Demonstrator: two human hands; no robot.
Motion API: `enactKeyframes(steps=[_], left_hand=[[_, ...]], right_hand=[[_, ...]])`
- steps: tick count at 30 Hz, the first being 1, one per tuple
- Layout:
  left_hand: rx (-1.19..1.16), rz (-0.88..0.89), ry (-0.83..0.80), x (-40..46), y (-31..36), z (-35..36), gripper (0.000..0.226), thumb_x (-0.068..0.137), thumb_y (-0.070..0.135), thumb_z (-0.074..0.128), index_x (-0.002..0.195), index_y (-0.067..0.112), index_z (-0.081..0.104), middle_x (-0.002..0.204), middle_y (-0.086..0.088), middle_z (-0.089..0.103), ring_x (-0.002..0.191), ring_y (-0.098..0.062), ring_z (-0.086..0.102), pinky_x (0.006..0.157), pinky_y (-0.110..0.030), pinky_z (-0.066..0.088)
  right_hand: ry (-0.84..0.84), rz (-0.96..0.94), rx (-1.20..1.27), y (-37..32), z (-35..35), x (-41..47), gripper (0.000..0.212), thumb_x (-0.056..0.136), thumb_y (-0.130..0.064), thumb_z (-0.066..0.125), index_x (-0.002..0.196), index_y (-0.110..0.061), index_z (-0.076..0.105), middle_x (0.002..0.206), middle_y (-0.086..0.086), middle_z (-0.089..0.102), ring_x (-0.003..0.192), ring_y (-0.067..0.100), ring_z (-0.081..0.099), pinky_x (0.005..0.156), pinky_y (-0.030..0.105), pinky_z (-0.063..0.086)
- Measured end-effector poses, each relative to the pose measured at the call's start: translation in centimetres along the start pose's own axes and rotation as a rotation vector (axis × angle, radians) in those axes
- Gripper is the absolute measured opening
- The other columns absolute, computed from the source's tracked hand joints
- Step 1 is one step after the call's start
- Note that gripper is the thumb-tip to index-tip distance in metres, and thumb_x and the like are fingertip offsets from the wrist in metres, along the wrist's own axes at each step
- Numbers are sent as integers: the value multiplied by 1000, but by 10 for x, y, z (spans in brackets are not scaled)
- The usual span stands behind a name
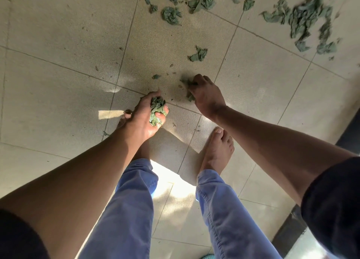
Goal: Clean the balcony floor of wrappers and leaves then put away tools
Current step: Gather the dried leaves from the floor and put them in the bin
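Dry, crumpled green leaves lie scattered on the beige tiled balcony floor [58, 95]. My left hand [144, 116] grips a bunch of gathered leaves [157, 110] low over the tiles. My right hand [204, 97] reaches down to the floor and its curled fingers pinch a few leaves [187, 83] lying there. A single crumpled leaf [198, 54] lies just beyond my right hand. A larger spread of leaves [303, 20] lies at the far right, and smaller clumps [171, 15] sit at the far middle.
My bare feet [218, 147] and blue trouser legs [128, 210] stand right below my hands. Small leaf crumbs [155, 76] dot the tiles between the hands. A dark door frame or threshold [292, 229] runs along the lower right edge. Sunlight patches fall on the near floor.
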State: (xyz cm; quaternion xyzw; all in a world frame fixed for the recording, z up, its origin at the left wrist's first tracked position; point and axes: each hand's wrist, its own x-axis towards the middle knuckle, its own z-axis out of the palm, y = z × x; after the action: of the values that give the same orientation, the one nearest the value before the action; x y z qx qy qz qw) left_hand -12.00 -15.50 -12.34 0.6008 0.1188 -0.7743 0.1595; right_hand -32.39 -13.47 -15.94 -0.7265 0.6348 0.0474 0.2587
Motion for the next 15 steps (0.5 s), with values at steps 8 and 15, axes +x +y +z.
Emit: enactKeyframes(steps=[8, 15], left_hand=[[-11, 18, 31, -17, -8, 18, 25, 92, 27, 69, 73, 20, 54, 62, 1, 56, 56, -10, 53, 34, -15, 30], [-128, 61, -11, -39, -12, 38, 18, 93, 26, 65, 81, 18, 56, 72, 0, 58, 54, -10, 55, 34, -15, 32]], right_hand=[[118, 619, 635, -9, -23, 0, 43, 72, 17, 57, 88, -14, 82, 83, -8, 73, 79, 5, 65, 75, 19, 51], [207, 674, 1106, -54, -93, -33, 34, 74, 6, 74, 89, -23, 82, 87, -6, 79, 87, 15, 76, 85, 43, 62]])
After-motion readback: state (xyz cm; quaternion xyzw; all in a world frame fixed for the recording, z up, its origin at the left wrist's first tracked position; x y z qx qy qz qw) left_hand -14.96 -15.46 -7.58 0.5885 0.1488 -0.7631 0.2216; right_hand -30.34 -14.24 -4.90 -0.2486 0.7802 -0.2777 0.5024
